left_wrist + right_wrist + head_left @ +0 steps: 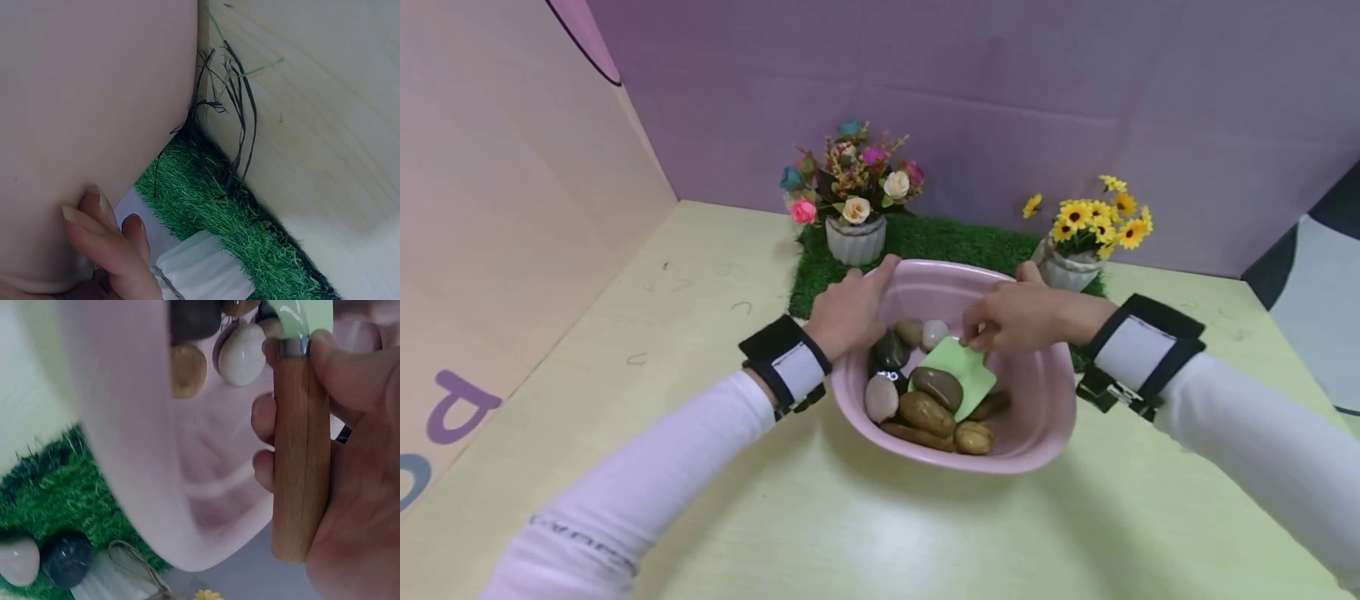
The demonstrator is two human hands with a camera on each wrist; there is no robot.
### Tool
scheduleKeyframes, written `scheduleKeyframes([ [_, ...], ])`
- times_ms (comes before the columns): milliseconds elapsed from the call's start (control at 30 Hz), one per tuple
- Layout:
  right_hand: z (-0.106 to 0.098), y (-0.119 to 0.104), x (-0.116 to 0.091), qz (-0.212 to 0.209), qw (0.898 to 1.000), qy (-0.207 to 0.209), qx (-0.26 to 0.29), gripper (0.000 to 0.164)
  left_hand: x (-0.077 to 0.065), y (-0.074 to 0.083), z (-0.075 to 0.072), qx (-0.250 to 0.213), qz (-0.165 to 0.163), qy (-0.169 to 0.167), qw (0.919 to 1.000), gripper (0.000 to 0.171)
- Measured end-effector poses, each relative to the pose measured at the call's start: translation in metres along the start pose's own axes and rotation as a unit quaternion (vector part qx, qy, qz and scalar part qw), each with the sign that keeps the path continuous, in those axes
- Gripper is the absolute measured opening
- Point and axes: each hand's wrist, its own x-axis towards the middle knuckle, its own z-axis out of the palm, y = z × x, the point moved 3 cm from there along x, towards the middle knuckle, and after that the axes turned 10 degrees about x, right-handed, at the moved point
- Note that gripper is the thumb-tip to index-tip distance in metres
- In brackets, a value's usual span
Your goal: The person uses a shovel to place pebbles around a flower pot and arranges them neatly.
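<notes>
A pink basin stands tilted on the table in the head view, several smooth stones lying in it. At its far-left rim, my left hand grips the wall; in the left wrist view its fingertips press the outside. My right hand reaches over the far-right rim and holds a spatula by its wooden handle, fingers and thumb wrapped round it. The spatula's light green blade lies among the stones, under a brown-grey stone. A white stone sits near it.
Behind the basin is a green grass mat with a pot of mixed flowers at left and a pot of yellow flowers at right. In the right wrist view, a pale stone and a dark stone rest on the mat.
</notes>
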Motion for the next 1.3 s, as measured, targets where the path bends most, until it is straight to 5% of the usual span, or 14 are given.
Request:
scheduleKeyframes([
  [267,0.007,0.002,-0.005,0.007,0.997,-0.036,0.069,0.012,0.000,0.000,0.000,0.001,0.000,-0.003,1.0000,0.073],
  [500,0.013,-0.001,-0.010,-0.026,0.981,-0.078,0.177,0.015,0.000,0.000,0.001,0.004,-0.002,-0.001,1.0000,0.073],
  [1300,0.031,-0.006,-0.015,0.010,0.952,-0.108,0.286,0.018,-0.002,0.000,-0.001,0.007,0.006,0.007,0.9999,0.072],
])
